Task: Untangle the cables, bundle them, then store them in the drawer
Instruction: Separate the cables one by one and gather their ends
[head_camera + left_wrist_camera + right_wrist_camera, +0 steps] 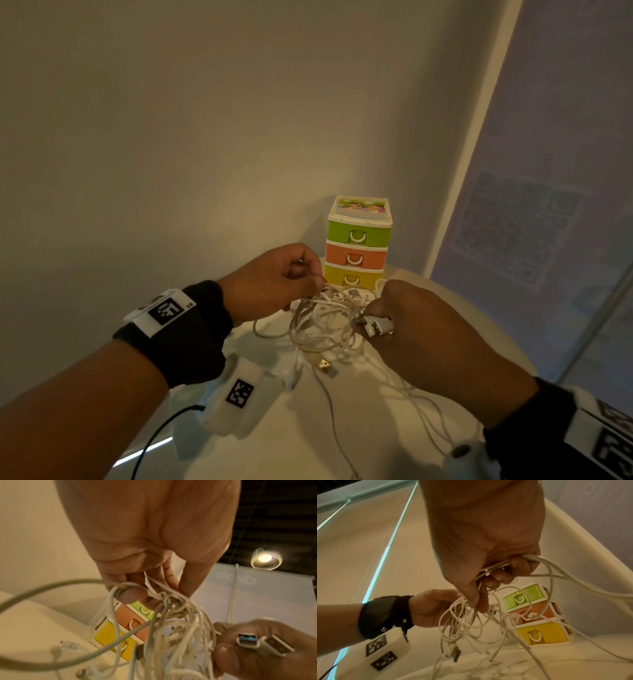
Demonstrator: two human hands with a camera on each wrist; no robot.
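Observation:
A tangle of white cables point(325, 322) hangs between both hands above the white table point(284, 442). My left hand point(274, 281) pinches strands at the top of the tangle point(164, 596). My right hand point(421, 329) grips a bunch of cables point(489, 572), with two USB plugs point(375, 325) sticking out of its fist; both plugs point(264, 644) show in the left wrist view. One loose USB plug point(324, 366) dangles below the tangle. The small drawer unit point(358, 241) stands behind, with its green, orange and yellow drawers closed.
The drawer unit stands at the table's back edge against a beige wall point(171, 137). A grey banner point(548, 205) hangs to the right. Cable ends trail across the table toward me point(342, 428). A black cord point(154, 442) runs from the left wrist device.

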